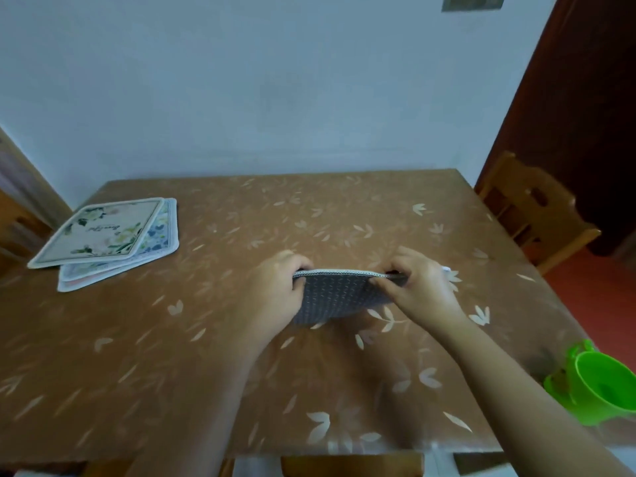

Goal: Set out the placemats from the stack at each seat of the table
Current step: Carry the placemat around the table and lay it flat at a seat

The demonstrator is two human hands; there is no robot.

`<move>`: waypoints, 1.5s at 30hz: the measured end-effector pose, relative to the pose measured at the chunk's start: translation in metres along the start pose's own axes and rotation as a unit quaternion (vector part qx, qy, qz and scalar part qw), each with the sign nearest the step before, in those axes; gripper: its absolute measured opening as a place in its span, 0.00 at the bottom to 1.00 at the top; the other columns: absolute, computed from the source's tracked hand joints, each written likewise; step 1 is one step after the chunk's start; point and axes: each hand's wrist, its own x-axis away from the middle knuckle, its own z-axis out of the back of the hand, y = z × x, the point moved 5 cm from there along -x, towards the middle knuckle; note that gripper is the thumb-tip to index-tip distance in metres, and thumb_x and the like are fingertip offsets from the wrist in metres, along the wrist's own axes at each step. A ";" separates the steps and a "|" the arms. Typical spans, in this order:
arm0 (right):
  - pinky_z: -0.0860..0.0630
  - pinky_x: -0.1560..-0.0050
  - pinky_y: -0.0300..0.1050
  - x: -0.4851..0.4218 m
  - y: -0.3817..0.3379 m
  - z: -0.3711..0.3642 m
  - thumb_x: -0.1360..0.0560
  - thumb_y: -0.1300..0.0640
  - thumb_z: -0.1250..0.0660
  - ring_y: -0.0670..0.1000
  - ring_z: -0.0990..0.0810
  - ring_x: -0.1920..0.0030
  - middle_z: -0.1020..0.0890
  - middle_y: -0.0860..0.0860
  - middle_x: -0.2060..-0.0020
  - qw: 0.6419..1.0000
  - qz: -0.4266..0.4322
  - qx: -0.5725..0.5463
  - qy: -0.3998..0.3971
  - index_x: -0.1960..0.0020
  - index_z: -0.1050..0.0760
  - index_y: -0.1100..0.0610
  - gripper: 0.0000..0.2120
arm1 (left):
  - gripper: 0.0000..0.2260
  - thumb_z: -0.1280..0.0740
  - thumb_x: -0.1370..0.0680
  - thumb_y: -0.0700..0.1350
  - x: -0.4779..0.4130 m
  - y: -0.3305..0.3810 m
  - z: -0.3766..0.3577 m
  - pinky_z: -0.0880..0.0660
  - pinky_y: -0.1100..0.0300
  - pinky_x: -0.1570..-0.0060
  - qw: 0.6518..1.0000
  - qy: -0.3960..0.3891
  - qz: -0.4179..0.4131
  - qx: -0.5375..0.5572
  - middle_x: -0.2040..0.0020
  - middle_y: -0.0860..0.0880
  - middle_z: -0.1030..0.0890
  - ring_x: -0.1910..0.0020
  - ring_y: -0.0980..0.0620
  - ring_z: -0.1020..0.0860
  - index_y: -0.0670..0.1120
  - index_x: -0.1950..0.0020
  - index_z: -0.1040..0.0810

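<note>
Hands hold a grey placemat above the middle of the tabletop: the left hand pinches its left end, the right hand its right end, fingers curled over the pale stitched top edge. The mat looks like soft fabric with fine rows of light marks, and it hangs tilted with its underside toward the camera, its lower edge sagging near the surface. At about ten o'clock from the hands lies the stack of placemats, flat, with rounded corners, fanned unevenly; the top one is cream with a floral print. A glossy brown cover with pale leaf shapes spreads over the tabletop. A bright green plastic cup sits at four o'clock near the right edge. A wooden chair stands at two o'clock beside a dark door; a plain pale wall runs behind.
</note>
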 end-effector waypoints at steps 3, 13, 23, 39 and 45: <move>0.34 0.66 0.41 -0.007 -0.008 0.022 0.36 0.64 0.25 0.51 0.26 0.67 0.25 0.51 0.69 0.999 0.028 0.025 0.026 0.67 0.24 0.65 0.08 | 0.10 0.35 0.31 0.32 -0.013 0.012 0.006 0.33 0.62 0.58 0.999 0.009 -0.023 0.022 0.59 0.52 0.23 0.58 0.51 0.25 0.46 0.56 0.21; 0.35 0.63 0.43 -0.041 0.010 0.029 0.33 0.62 0.27 0.51 0.28 0.63 0.25 0.53 0.65 0.999 -0.013 0.031 -0.009 0.64 0.24 0.65 0.08 | 0.08 0.30 0.28 0.41 -0.059 0.010 -0.015 0.35 0.73 0.65 0.993 -0.043 0.058 0.093 0.63 0.62 0.24 0.61 0.60 0.26 0.54 0.63 0.22; 0.36 0.66 0.31 -0.073 0.041 0.019 0.38 0.68 0.25 0.49 0.29 0.68 0.25 0.52 0.69 0.989 0.003 -0.027 0.144 0.67 0.22 0.63 0.06 | 0.06 0.29 0.30 0.36 -0.088 0.000 -0.025 0.30 0.64 0.57 0.988 0.112 -0.023 0.100 0.61 0.54 0.22 0.60 0.55 0.25 0.46 0.59 0.19; 0.29 0.58 0.41 0.124 0.116 -0.146 0.34 0.63 0.26 0.53 0.24 0.59 0.23 0.53 0.62 0.967 -0.144 -0.080 -0.196 0.66 0.23 0.62 0.06 | 0.05 0.32 0.29 0.32 0.118 -0.092 -0.183 0.34 0.60 0.47 0.982 -0.142 0.112 0.046 0.48 0.43 0.19 0.45 0.44 0.24 0.38 0.56 0.20; 0.26 0.55 0.50 0.153 0.118 -0.148 0.33 0.63 0.27 0.57 0.25 0.55 0.23 0.58 0.60 0.965 -0.130 -0.035 -0.224 0.63 0.22 0.65 0.06 | 0.03 0.33 0.29 0.31 0.140 -0.086 -0.188 0.32 0.60 0.44 0.983 -0.158 0.079 0.049 0.51 0.40 0.20 0.41 0.44 0.25 0.37 0.58 0.20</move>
